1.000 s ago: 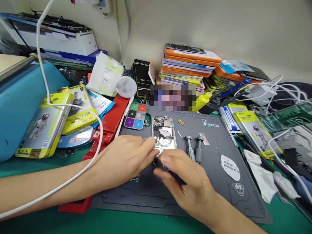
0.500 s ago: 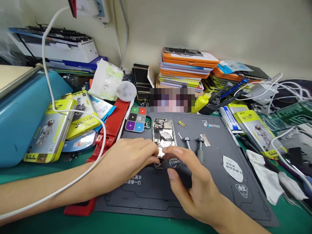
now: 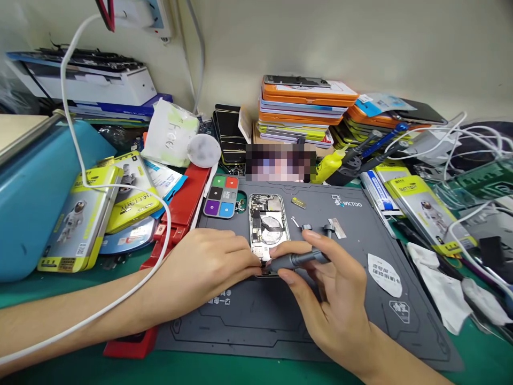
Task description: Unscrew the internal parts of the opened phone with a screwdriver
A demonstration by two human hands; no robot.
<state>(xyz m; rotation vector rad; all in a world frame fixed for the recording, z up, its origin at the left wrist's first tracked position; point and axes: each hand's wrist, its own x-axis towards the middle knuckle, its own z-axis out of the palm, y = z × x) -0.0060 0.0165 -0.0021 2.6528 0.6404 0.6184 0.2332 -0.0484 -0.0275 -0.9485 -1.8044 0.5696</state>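
An opened phone (image 3: 272, 222) lies on the grey work mat (image 3: 344, 326), its inner boards and a round coil bare. My right hand (image 3: 336, 283) grips a dark grey screwdriver (image 3: 292, 260), held low and nearly level over the phone's bottom end. The driver's tip is hidden by my fingers. At the phone's lower left edge my left hand (image 3: 218, 259) has its fingers pressed together, fingertips close to the driver. Whatever they pinch there is hidden. Two more dark screwdrivers, one with its cap (image 3: 329, 229) showing, lie partly behind my right hand.
Left of the phone sits a colour-squared tray (image 3: 221, 198), beside a red tool (image 3: 176, 219). A small yellow part (image 3: 298, 202) and a tiny metal piece (image 3: 295, 221) lie on the mat. A white cable (image 3: 166, 235) crosses my left forearm. Battery boxes (image 3: 430, 214) flank the mat.
The screwdriver in my right hand has swung from pointing toward me to lying sideways across the phone's bottom end. My right fingers have shifted right and up; my left hand stays at the phone.
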